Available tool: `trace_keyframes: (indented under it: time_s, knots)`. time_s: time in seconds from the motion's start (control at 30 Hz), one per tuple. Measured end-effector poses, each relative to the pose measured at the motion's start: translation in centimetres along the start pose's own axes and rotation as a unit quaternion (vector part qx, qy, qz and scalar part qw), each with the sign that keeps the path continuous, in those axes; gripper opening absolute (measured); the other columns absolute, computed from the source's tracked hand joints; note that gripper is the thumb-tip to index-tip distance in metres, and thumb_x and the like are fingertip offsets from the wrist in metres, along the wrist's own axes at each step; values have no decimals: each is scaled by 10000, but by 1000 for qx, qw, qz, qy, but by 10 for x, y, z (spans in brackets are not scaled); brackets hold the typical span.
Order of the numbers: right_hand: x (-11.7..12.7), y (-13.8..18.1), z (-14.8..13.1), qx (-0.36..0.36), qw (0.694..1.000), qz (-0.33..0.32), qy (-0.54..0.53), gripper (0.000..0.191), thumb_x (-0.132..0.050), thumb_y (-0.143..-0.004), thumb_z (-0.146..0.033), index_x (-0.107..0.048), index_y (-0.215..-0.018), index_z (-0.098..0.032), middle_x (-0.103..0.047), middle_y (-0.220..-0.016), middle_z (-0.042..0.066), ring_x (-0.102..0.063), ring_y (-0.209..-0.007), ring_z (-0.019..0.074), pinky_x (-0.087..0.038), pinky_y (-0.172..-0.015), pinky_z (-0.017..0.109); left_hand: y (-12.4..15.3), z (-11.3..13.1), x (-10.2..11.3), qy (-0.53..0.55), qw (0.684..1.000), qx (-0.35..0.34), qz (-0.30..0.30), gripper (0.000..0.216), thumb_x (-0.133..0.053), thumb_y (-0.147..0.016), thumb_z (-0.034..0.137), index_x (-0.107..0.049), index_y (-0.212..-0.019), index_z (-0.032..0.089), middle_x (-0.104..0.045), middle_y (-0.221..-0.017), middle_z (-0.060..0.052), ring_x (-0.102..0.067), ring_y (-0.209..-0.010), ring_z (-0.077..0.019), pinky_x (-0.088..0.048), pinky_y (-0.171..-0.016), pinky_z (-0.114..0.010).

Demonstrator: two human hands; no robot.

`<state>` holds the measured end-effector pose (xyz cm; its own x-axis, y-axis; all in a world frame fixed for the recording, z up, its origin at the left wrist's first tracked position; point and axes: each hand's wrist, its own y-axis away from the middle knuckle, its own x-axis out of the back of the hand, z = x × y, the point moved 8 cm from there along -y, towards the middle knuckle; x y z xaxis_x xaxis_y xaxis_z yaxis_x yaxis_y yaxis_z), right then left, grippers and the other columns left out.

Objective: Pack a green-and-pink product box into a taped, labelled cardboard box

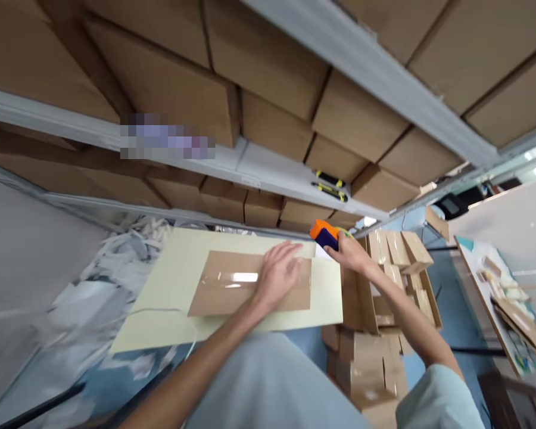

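Brown cardboard lies under my left hand, a flat piece with a shiny strip of clear tape along its middle. It rests on the pale yellow worktop, right in front of me. My left palm is down on its right half, fingers loosely extended and gripping nothing. My right hand is closed around an orange and dark-blue tool, held near the worktop's far right corner. Just beside that edge, an open carton holds small taped boxes, with more boxes below. Two yellow-and-black cutters lie on the grey shelf beyond. At my left, white scraps are heaped, and a thin cable crosses the worktop's near left part.
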<state>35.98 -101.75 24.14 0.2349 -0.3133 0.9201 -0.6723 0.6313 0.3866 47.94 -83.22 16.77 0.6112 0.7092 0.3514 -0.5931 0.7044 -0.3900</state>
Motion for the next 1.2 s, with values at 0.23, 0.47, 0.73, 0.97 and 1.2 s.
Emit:
trace_keyframes:
  time_s: [0.23,0.47,0.73,0.97,1.2]
  knots:
    - [43,-66,-94,186,981,55,-18,305,-460,-1115,-361,-468,-1343,-159,-762,-1172,186,-744,-1026,331,-558,-893,416,-73,4,20,-42,995,-42,80,434,-551,-1053,225,-697,-1462,244,-717,-1488,-124,-675,-1391,-309,-567,-1180,-516]
    - [78,-168,-162,164,979,113,34,326,-495,-1065,-234,-555,-1372,-142,-766,-1309,215,-739,-1164,340,-555,-1005,422,-163,-38,30,-102,993,56,27,645,-618,-911,112,-630,-1556,134,-500,-1734,-252,-559,-1548,-436,-491,-1279,-588]
    - [79,-222,-173,127,983,125,48,346,-617,-1014,-207,-703,-1346,-157,-796,-1340,180,-738,-1291,343,-549,-1149,441,-120,-61,24,-98,993,68,8,708,-573,-959,274,-546,-1666,310,-538,-1733,-165,-483,-1622,-430,-495,-1269,-640]
    - [49,-189,-140,142,956,254,-38,634,-475,-1096,-276,-426,-1680,-34,-479,-1738,266,-400,-1661,333,-212,-1420,540,-47,-85,44,-92,990,103,18,687,-555,-1006,380,-521,-1666,193,-495,-1755,-206,-433,-1662,-395,-335,-1408,-581]
    - [-79,-29,-6,54,860,339,-378,629,-361,-1162,-562,-527,-1676,-238,-583,-1700,141,-508,-1619,286,-358,-1375,566,102,-160,129,-156,941,291,78,828,-611,-977,516,-487,-1650,51,-484,-1728,-298,-436,-1651,-426,-343,-1383,-600]
